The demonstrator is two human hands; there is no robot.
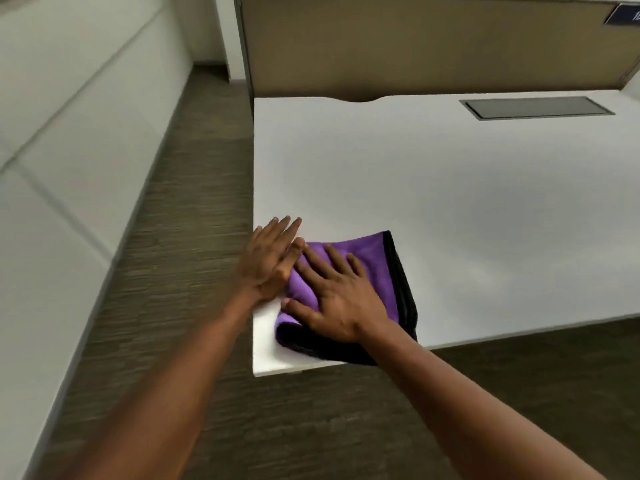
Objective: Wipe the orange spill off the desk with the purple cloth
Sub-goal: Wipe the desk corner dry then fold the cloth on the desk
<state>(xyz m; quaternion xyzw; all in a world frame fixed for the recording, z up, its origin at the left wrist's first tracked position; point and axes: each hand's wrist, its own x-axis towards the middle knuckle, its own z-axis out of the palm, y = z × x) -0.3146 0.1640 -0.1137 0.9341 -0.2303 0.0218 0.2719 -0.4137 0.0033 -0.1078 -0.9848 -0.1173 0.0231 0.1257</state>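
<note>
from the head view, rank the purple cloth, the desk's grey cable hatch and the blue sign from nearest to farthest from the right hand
1. Purple cloth, directly under the right hand.
2. Grey cable hatch, far right of the desk.
3. Blue sign, top right on the partition.

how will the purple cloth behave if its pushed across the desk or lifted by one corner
The purple cloth looks soft and folded, so it would probably droop and unfold if lifted. Its wrinkles under the flat right hand suggest it bunches when pushed. On the smooth white desk it should slide easily, and it seems light.
</note>
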